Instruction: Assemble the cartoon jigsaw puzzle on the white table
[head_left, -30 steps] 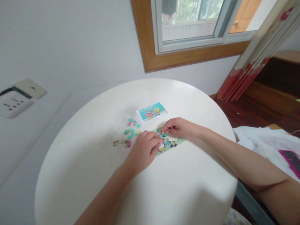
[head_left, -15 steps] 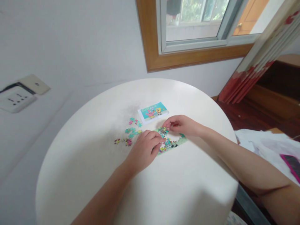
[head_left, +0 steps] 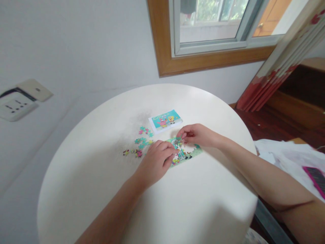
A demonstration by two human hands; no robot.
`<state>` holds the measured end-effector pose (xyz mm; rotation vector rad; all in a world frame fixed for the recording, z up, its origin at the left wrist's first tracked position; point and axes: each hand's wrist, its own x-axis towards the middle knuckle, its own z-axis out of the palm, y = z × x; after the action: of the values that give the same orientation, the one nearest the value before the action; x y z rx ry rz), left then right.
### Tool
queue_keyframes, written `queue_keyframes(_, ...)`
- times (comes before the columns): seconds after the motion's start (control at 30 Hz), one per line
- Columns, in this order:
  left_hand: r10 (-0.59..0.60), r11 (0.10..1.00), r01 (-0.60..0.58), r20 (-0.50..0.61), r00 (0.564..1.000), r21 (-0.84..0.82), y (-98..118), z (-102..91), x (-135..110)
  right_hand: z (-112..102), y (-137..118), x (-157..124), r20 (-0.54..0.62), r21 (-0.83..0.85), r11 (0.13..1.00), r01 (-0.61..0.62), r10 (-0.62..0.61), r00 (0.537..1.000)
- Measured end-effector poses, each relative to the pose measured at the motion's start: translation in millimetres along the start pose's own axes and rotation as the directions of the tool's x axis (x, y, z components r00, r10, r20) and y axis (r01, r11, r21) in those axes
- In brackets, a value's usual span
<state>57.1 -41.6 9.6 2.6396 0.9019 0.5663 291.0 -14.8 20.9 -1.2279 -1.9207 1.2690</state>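
Observation:
A partly assembled jigsaw puzzle with a green border and a gap in its middle lies on the round white table. My left hand rests over its left side, fingers stretched and lying on it. At the puzzle's upper edge, my right hand is closed in a pinch on a small puzzle piece, mostly hidden by the fingers. Loose puzzle pieces, teal, pink and yellow, are scattered left of my left hand. Behind the puzzle is a cartoon picture card on a white base.
A wall socket is at the left, and a window with a wooden frame is behind the table. To the right are a red and white curtain, white sheets and a pink-edged phone-like object.
My right hand has shifted very slightly, its fingertips still at the puzzle's upper edge. My left hand stays in place on the puzzle. The view has tilted a little.

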Motion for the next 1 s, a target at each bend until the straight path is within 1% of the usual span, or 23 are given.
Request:
queue_keyframes(0.1, 0.002, 1.0, -0.002, 0.002, 1.0, 0.006, -0.8, 0.8, -0.5, -0.2, 0.9, -0.2, 0.032, 0.039, 0.999, -0.027, 0.025, 0.999)
queue_keyframes(0.2, 0.009, 1.0, -0.009, -0.007, 1.0, 0.012, -2.2, 1.6, -0.8, -0.4, -1.2, -0.9, 0.024, 0.01, 0.999, -0.038, 0.038, 0.999)
queue_keyframes(0.37, 0.012, 1.0, -0.012, -0.006, 1.0, 0.011, -2.3, 1.3, 0.1, -2.5, -4.1, -1.6, 0.0, -0.146, 0.989, -0.031, 0.031, 1.0)
queue_keyframes(0.5, 0.009, 1.0, -0.009, -0.002, 1.0, 0.004, -1.4, 1.1, 0.1, -4.5, -2.6, -1.6, 0.02, -0.247, 0.969, -0.032, 0.038, 0.999)
queue_keyframes(0.7, 0.008, 1.0, -0.008, -0.014, 1.0, 0.007, -2.9, 2.4, -0.4, -5.7, -0.2, -1.7, 0.069, -0.261, 0.965, 0.002, 0.017, 0.997)
queue_keyframes(0.87, 0.004, 1.0, -0.004, -0.001, 1.0, 0.009, -2.2, 1.5, 0.0, -6.3, -1.8, -3.2, 0.086, -0.268, 0.963, -0.01, 0.034, 0.996)
queue_keyframes(1.0, 0.007, 1.0, -0.007, -0.012, 1.0, 0.008, -1.4, 1.5, 0.3, -5.9, -4.0, -4.1, 0.103, -0.273, 0.962, -0.009, 0.038, 0.994)
